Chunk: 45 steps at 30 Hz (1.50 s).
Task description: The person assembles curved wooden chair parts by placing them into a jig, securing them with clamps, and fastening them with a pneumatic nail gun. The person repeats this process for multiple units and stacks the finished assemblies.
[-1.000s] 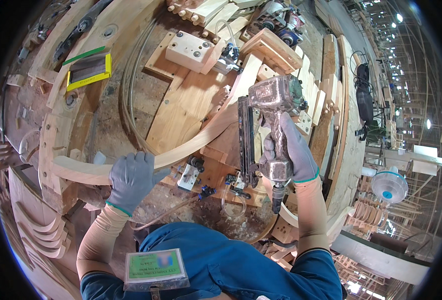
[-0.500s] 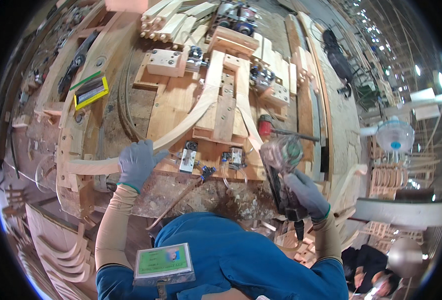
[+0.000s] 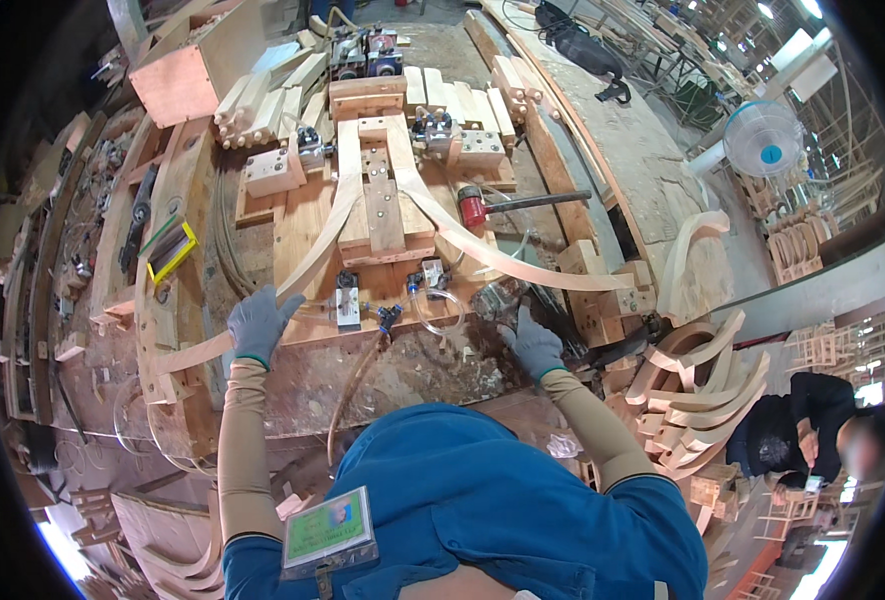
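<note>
My left hand [image 3: 260, 322], in a grey glove, lies over the left arm of a pale curved wooden piece [image 3: 323, 250], fingers wrapped across it and thumb out to the side. Another curved wooden piece [image 3: 503, 262] sweeps out to the right; both run from a wooden jig [image 3: 386, 222] on the bench. My right hand [image 3: 535, 345], also gloved, is at the bench's front edge with fingers stretched out and apart. Just beyond its fingertips lies a dark power tool [image 3: 498, 298], partly hidden by the hand.
A red-headed hammer [image 3: 474, 207] lies right of the jig. Small air clamps [image 3: 348, 300] with hoses [image 3: 443, 312] sit in front. Turned wooden legs [image 3: 253, 110] are stacked behind. A yellow-edged box [image 3: 171, 250] stands left, a fan [image 3: 763, 140] right. Another person [image 3: 803, 430] sits at far right.
My right hand has moved left and forward, and the power tool it held lies on the bench. My left hand stays on the curved wooden piece. The head view has shifted.
</note>
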Each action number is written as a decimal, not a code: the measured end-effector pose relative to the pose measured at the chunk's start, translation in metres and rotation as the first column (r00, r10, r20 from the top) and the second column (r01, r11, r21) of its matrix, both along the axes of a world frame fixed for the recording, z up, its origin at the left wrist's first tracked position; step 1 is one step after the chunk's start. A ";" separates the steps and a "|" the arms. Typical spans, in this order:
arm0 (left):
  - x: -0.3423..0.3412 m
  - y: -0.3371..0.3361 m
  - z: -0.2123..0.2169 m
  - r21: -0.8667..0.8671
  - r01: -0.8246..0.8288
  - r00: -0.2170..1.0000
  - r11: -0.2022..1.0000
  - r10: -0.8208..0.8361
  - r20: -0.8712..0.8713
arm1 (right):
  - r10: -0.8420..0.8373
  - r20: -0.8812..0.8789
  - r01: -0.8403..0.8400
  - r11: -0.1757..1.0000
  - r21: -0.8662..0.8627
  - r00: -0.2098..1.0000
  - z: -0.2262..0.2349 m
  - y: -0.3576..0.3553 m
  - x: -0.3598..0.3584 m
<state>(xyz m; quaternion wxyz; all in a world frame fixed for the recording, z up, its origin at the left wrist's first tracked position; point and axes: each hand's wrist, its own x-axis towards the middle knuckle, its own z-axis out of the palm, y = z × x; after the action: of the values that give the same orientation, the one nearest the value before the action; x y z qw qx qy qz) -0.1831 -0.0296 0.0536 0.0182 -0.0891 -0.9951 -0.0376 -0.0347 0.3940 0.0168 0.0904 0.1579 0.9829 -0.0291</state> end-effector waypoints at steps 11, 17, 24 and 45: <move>0.006 0.084 -0.021 0.208 0.299 0.906 0.931 -0.209 -0.369 | 0.307 -0.657 -0.534 0.827 -0.174 0.689 0.028 -0.065 -0.081; -0.010 0.090 -0.044 0.384 0.201 0.975 0.901 -0.146 -0.167 | 0.558 -0.433 -0.690 0.676 -0.259 0.708 0.027 -0.082 -0.088; -0.023 0.094 -0.032 0.385 0.148 0.986 0.911 -0.105 -0.129 | 0.450 -0.661 -0.644 0.762 -0.066 0.600 0.037 -0.054 -0.101; -0.056 0.037 0.189 0.600 -0.080 0.996 0.796 0.084 0.022 | 0.008 -0.765 -0.646 0.543 -0.537 0.644 0.207 0.030 -0.186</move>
<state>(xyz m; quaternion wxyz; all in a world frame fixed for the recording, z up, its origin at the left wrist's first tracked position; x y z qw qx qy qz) -0.2394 0.0071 0.2430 0.0499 -0.0356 -0.9350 -0.3493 -0.2210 0.4244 0.2239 -0.2164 -0.1254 0.8364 -0.4876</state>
